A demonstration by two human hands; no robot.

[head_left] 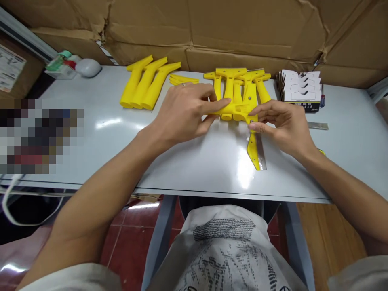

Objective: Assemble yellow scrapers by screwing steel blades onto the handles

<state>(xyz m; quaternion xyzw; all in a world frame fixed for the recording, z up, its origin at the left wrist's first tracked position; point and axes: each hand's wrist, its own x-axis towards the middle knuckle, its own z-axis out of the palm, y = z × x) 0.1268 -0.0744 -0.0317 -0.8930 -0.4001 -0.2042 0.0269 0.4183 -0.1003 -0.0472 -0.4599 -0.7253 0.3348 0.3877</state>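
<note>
Nearest, the person's patterned pale top (227, 242) is showing at 6 o'clock, below the front edge of the worktop (197, 169). Just beyond that edge, at 6 o'clock from the work in hand, a loose yellow plate (252, 151) with a metal blade (261, 152) along its right side is lying on the surface. Next, the left hand (184, 109) is gripping the handle end of a yellow scraper (239, 109) between thumb and forefinger, while the right hand (286, 121) is pinching its head at the other end; the handle is pointing towards 9 o'clock. At 3 o'clock, past the right hand, a thin metal strip (319, 126) is resting on the worktop. Beyond the held piece, at 12 o'clock, a group of other yellow scrapers (230, 73) is lying with heads pointing away. At 10 o'clock three yellow handles (145, 83) are lying side by side, with slim yellow pieces (183, 79) just right of them. At 2 o'clock overlapping white-and-black cards (303, 91) are lying beside a screwdriver (323, 100). Farthest, creased cardboard (242, 28) is standing along the back.
</note>
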